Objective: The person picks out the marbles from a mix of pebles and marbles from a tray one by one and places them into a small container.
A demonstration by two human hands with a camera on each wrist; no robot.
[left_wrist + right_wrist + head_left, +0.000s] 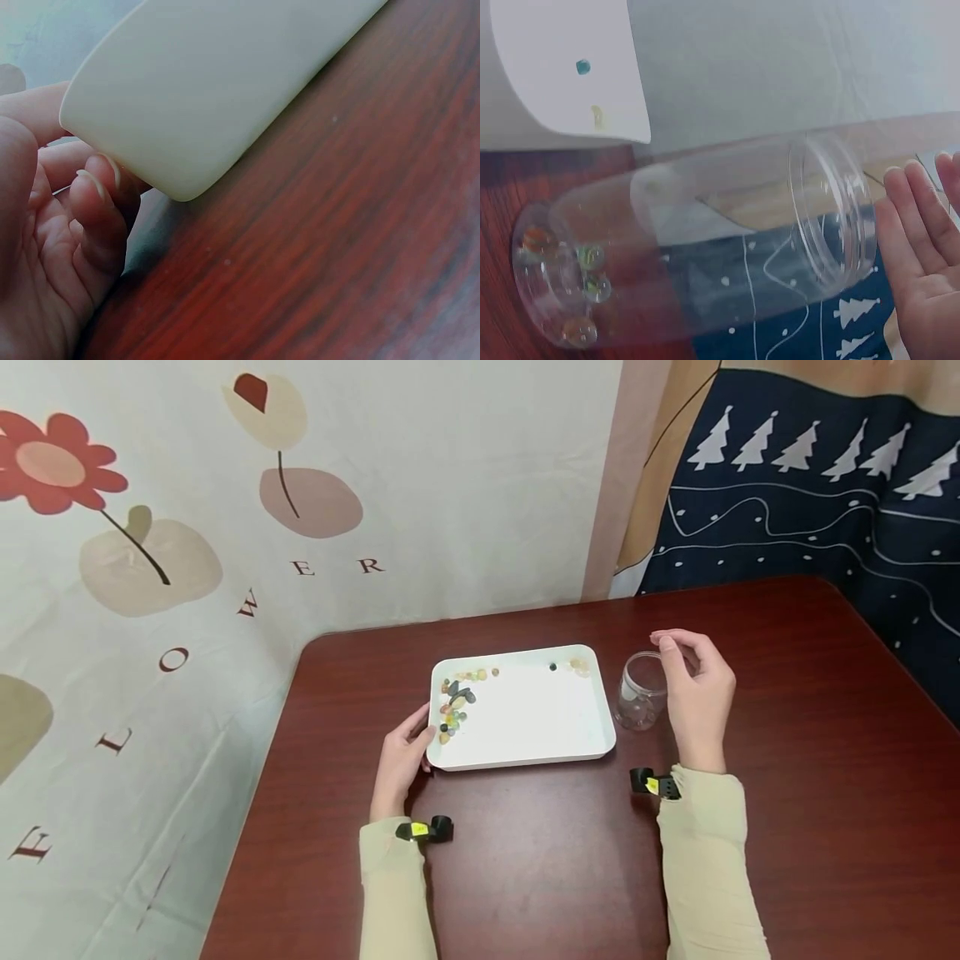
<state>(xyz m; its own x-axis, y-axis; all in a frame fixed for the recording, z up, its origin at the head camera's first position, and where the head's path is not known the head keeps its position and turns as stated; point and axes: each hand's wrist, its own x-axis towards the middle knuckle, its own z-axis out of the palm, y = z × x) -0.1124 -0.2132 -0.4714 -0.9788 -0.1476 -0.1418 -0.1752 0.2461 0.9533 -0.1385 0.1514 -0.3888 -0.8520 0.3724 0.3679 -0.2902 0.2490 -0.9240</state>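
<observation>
My left hand [401, 760] grips the left end of a white tray [540, 718], thumb at the rim; the left wrist view shows curled fingers [101, 199] against the tray's underside. Small marbles and dark and pale pebbles [457, 695] lie along the tray's left side. One dark green marble [553, 667] and a few pale pieces [579, 667] lie near its far right corner. To the right of the tray stands a clear jar [639, 703] without a lid, several glass marbles [581, 330] at its bottom. Beside and above its mouth is my right hand [699, 697], nothing visible in its fingers.
Everything stands on a dark red wooden table [540, 852]. Behind it hangs a pale cloth [465, 485] with flower prints. A navy cloth with white trees [795, 518] hangs at the back right. Each wrist bears a strapped black camera [441, 828].
</observation>
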